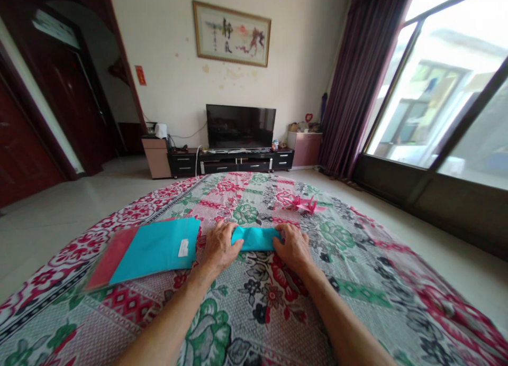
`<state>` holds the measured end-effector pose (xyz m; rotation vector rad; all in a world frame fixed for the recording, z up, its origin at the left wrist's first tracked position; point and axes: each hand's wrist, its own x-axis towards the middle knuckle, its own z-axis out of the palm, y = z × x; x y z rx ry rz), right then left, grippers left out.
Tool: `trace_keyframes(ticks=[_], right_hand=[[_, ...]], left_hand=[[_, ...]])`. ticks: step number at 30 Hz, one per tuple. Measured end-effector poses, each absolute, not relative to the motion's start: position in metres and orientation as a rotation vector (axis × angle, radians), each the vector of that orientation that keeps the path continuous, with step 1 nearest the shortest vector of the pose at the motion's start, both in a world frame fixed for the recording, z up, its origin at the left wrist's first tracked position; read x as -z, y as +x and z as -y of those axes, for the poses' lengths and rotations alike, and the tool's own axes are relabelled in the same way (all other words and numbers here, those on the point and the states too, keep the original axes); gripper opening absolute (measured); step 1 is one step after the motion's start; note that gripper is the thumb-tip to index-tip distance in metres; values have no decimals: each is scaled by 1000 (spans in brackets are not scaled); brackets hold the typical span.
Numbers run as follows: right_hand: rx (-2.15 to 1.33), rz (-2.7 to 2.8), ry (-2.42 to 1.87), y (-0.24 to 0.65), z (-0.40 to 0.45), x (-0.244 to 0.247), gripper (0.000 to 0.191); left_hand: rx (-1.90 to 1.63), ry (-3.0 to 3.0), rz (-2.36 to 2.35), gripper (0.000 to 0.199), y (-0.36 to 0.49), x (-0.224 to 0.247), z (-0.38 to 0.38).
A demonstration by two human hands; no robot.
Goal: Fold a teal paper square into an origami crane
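A folded strip of turquoise paper [256,239] lies across the middle of the table between my two hands. My left hand [221,244] grips its left end, thumb on the near side and fingers curled over the far side. At the other end my right hand [292,245] holds the paper in the same way. Left of my left hand is a plastic-wrapped packet of turquoise paper [156,247] with a white label, and red paper [113,255] shows at its left side. Beyond my right hand sit pink folded-paper pieces [305,204] with pointed tips.
A floral cloth [257,308] covers the round table. Past its far edge stand a low black cabinet [238,162] with a television [241,127]. Dark curtains [347,85] and a large window [444,91] are on the right, wooden doors [75,91] on the left.
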<state>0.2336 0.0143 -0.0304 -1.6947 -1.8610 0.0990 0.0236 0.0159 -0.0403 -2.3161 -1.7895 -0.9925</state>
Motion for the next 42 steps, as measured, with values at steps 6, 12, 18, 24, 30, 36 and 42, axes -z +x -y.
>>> trace_keyframes(ticks=[6, 12, 18, 24, 30, 36, 42], right_hand=[[-243, 1782, -1453, 234, -18, 31, 29], [-625, 1517, -1188, 235, -23, 33, 36], [-882, 1382, -1079, 236, -26, 36, 33], [-896, 1367, -1080, 236, -23, 33, 34], [-898, 1351, -1079, 237, -23, 31, 32], [-943, 1323, -1048, 237, -22, 32, 35], [-953, 1350, -1035, 238, -23, 33, 36]], left_hand=[[1303, -2407, 1888, 43, 28, 36, -15], [1886, -2291, 2106, 46, 25, 30, -17], [2280, -2410, 2094, 24, 23, 29, -18], [2277, -2278, 2114, 31, 24, 22, -13], [2259, -2143, 2192, 32, 22, 28, -17], [2326, -2098, 2245, 32, 22, 30, -20], [2335, -2107, 2233, 30, 22, 29, -18]])
